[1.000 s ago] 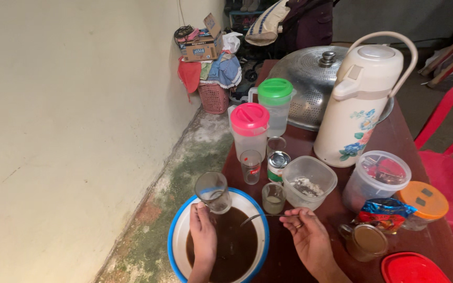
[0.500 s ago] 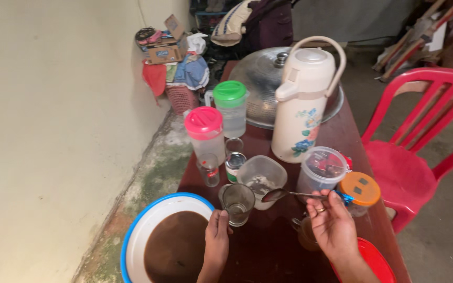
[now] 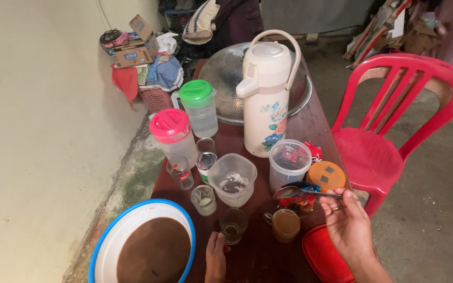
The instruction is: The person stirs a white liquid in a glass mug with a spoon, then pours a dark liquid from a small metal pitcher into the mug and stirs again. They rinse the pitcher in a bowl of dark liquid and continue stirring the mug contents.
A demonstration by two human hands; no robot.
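My right hand (image 3: 348,226) pinches the handle of a metal spoon (image 3: 302,193) between thumb and fingertips, with the bowl of the spoon pointing left, hovering over a colourful sachet (image 3: 295,198) near the right edge of the dark wooden table (image 3: 260,257). There is a ring on one finger of that hand. My left hand (image 3: 215,257) sits at the near edge of the table, its fingers touching the base of a small empty glass (image 3: 233,225); whether they actually grip it I cannot tell.

Just right of that glass stands a glass mug of brown drink (image 3: 285,225), and below it, at the near right corner, lies a red lid (image 3: 323,257). At the near left corner is a blue-rimmed white basin (image 3: 112,243) holding brown liquid. Behind the empty glass stands a clear plastic tub (image 3: 233,179) with some dark and white powder in it, and a small glass with a pale residue (image 3: 204,199) is just to its left. Further back along the left edge are a pink-lidded jug (image 3: 174,136) and a green-lidded jug (image 3: 199,107). A cream pump flask with flowers (image 3: 266,94) rises in the middle, in front of a big metal colander (image 3: 224,73). A red plastic chair (image 3: 389,131) stands beside the table's right edge.
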